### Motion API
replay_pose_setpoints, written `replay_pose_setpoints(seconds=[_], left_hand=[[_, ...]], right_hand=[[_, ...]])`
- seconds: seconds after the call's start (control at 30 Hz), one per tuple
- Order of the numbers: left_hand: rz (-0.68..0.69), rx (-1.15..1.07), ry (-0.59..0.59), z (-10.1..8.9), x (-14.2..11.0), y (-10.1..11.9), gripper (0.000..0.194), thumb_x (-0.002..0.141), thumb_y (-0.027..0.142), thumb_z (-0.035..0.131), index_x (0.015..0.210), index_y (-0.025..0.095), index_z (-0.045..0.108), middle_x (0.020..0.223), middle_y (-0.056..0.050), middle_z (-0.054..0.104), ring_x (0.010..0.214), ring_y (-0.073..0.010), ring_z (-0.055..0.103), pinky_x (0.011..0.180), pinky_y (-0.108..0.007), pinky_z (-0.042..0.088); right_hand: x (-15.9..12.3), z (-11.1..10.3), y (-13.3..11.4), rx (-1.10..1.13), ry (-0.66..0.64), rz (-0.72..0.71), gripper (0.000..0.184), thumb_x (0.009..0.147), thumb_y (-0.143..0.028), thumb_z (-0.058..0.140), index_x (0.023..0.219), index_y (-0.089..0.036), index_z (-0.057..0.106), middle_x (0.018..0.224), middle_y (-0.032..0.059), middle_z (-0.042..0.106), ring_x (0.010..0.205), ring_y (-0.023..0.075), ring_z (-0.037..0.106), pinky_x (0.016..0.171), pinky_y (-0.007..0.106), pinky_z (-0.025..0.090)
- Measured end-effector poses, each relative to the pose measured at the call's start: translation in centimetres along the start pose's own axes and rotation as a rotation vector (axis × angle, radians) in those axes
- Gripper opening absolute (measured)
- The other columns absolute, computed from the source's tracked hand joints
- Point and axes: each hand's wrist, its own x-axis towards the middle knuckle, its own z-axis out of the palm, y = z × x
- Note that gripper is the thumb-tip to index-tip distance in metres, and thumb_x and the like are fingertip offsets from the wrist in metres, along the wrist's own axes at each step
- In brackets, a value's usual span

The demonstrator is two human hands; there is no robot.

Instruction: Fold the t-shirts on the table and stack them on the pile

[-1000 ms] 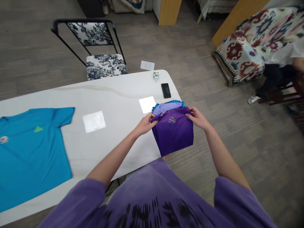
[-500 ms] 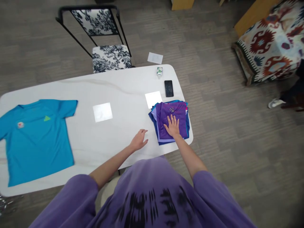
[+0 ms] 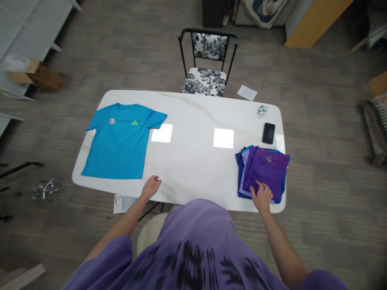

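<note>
A blue T-shirt [image 3: 121,145] lies spread flat on the left part of the white table [image 3: 190,173], its neck toward the far edge. Just right of its lower hem is my left hand [image 3: 152,187], empty, with fingers loosely bent and apart. At the table's right end sits a stack of folded clothes, a purple shirt [image 3: 266,171] on top and blue and lilac layers showing beneath. Over the near edge of that stack hovers or rests my right hand [image 3: 261,196], fingers apart and holding nothing; contact with the cloth cannot be made out.
A black phone [image 3: 268,133] and a small green-and-white packet [image 3: 262,110] lie near the table's right edge. A patterned chair [image 3: 208,64] stands at the far side. A sheet of paper [image 3: 247,92] shows beyond the far edge. A cardboard box [image 3: 42,75] is at the upper left.
The view has swung left, bringing the whole T-shirt into sight. My right hand has drawn back from the middle of the stack to its near edge. My left hand has moved toward the T-shirt.
</note>
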Motion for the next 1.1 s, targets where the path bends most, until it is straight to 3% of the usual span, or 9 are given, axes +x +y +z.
replay_pose_setpoints(seconds=[0.17, 0.27, 0.33, 0.53, 0.63, 0.73, 0.9, 1.0, 1.1], left_hand=[[-0.032, 0.001, 0.036, -7.3, 9.2, -7.4, 0.033, 0.099, 0.041, 0.058, 0.125, 0.021, 0.059, 0.12, -0.009, 0.074, 0.101, -0.022, 0.074, 0.091, -0.033, 0.057], [-0.083, 0.046, 0.064, -10.4, 13.8, -10.8, 0.035, 0.098, 0.043, 0.061, 0.125, 0.022, 0.059, 0.126, -0.013, 0.073, 0.115, -0.0278, 0.071, 0.097, -0.038, 0.054], [-0.134, 0.085, 0.074, -11.9, 15.8, -12.9, 0.039, 0.096, 0.048, 0.065, 0.123, 0.02, 0.06, 0.127, -0.017, 0.072, 0.119, -0.0334, 0.069, 0.096, -0.042, 0.053], [-0.102, 0.169, 0.059, -13.8, 17.1, -16.8, 0.032, 0.098, 0.044, 0.061, 0.119, 0.019, 0.065, 0.128, -0.022, 0.07, 0.117, -0.0384, 0.069, 0.094, -0.045, 0.052], [-0.04, 0.179, 0.048, -14.3, 17.0, -18.0, 0.026, 0.103, 0.038, 0.053, 0.116, 0.022, 0.068, 0.119, -0.017, 0.075, 0.111, -0.0353, 0.072, 0.09, -0.043, 0.052], [0.013, 0.061, 0.088, -15.4, 16.9, -19.4, 0.028, 0.107, 0.041, 0.048, 0.114, 0.024, 0.07, 0.112, -0.012, 0.078, 0.104, -0.0301, 0.074, 0.086, -0.038, 0.054], [0.077, -0.225, 0.162, -17.8, 16.7, -22.2, 0.032, 0.109, 0.049, 0.049, 0.115, 0.025, 0.07, 0.111, -0.008, 0.08, 0.102, -0.0243, 0.074, 0.092, -0.036, 0.057], [0.147, -0.157, 0.212, -18.4, 16.5, -23.0, 0.028, 0.108, 0.047, 0.054, 0.114, 0.026, 0.072, 0.126, -0.012, 0.075, 0.117, -0.028, 0.071, 0.106, -0.043, 0.055], [0.245, -0.008, 0.214, -17.4, 16.1, -22.5, 0.018, 0.106, 0.038, 0.058, 0.109, 0.028, 0.073, 0.155, -0.011, 0.06, 0.145, -0.0337, 0.054, 0.117, -0.053, 0.047]], right_hand=[[-8.9, 1.4, -10.1, 0.043, -0.321, -0.069, 0.045, 0.099, -0.054, 0.042, 0.118, -0.033, 0.077, 0.114, 0.0126, 0.077, 0.106, 0.0356, 0.073, 0.096, 0.056, 0.053], [-10.8, 2.3, -20.3, 0.044, -0.544, -0.15, 0.037, 0.101, -0.048, 0.043, 0.104, -0.034, 0.077, 0.103, 0.0082, 0.079, 0.096, 0.0304, 0.076, 0.094, 0.05, 0.053], [-9.8, 3.5, -28.6, 0.03, -0.646, -0.229, 0.033, 0.103, -0.042, 0.046, 0.104, -0.032, 0.077, 0.102, 0.0074, 0.08, 0.097, 0.0279, 0.076, 0.095, 0.045, 0.052], [2.2, 9.6, -55.7, 0.039, -0.698, -0.56, 0.024, 0.105, -0.032, 0.057, 0.117, -0.022, 0.074, 0.114, 0.0073, 0.079, 0.104, 0.0206, 0.072, 0.097, 0.032, 0.048], [10.1, 13.3, -67.9, 0.094, -0.628, -0.604, 0.029, 0.109, -0.031, 0.051, 0.13, -0.021, 0.069, 0.125, 0.008, 0.076, 0.109, 0.0198, 0.069, 0.1, 0.032, 0.049], [16.9, 16.7, -77.7, 0.141, -0.569, -0.559, 0.034, 0.11, -0.033, 0.05, 0.137, -0.019, 0.064, 0.129, 0.0112, 0.073, 0.115, 0.0242, 0.067, 0.102, 0.037, 0.052], [23.4, 20.2, -86.8, 0.098, -0.44, -0.614, 0.059, 0.108, -0.033, 0.051, 0.165, -0.019, 0.044, 0.167, 0.017, 0.049, 0.144, 0.0347, 0.052, 0.117, 0.052, 0.048], [24.5, 21.4, -88.2, -0.028, -0.454, -0.656, 0.062, 0.11, -0.036, 0.044, 0.171, -0.022, 0.038, 0.18, 0.0123, 0.03, 0.161, 0.038, 0.03, 0.128, 0.062, 0.033], [24.5, 22.2, -87.4, -0.1, -0.471, -0.646, 0.065, 0.113, -0.043, 0.036, 0.174, -0.019, 0.033, 0.183, 0.0117, 0.022, 0.167, 0.0341, 0.021, 0.134, 0.06, 0.022]])
